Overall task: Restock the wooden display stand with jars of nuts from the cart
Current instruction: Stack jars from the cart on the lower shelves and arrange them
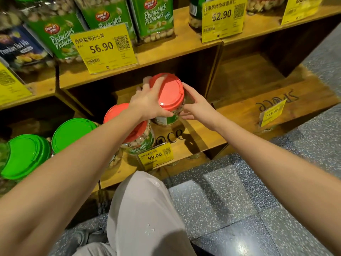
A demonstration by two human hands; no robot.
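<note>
Subject of inspection is a red-lidded pistachio jar (168, 91), found at the lower shelf (199, 133) of the wooden display stand, in the middle bay and just behind and to the right of a second red-lidded jar (142, 141) already standing there. The left grip (145, 102) is clamped on the jar, fingers wrapped round the far side at the lid's edge and thumb along the near shoulder. The right grip (197, 104) is likewise closed on the jar's opposite side, thumb up at the lid rim and fingers under the shoulder. Judgement: two hands are used because the jar is broad and presumably heavy with nuts, and holding it high by the shoulder leaves the base free to seat on the board. Whether the base is fully down cannot be told, as the hands and jar body hide it. The jar stands roughly upright with its green label (166, 120) partly toward the aisle, which suits a display face. Its position behind the 99.00 price tag (156, 155) agrees with the product it joins. Two green-lidded jars (73, 132) occupy the shelf further left. The right-hand bay (249, 74) holds no stock that can be seen. The person crouches, one knee (144, 209) forward over the speckled floor (230, 191), evidently to reach this low level. The cart is not in view.
</note>
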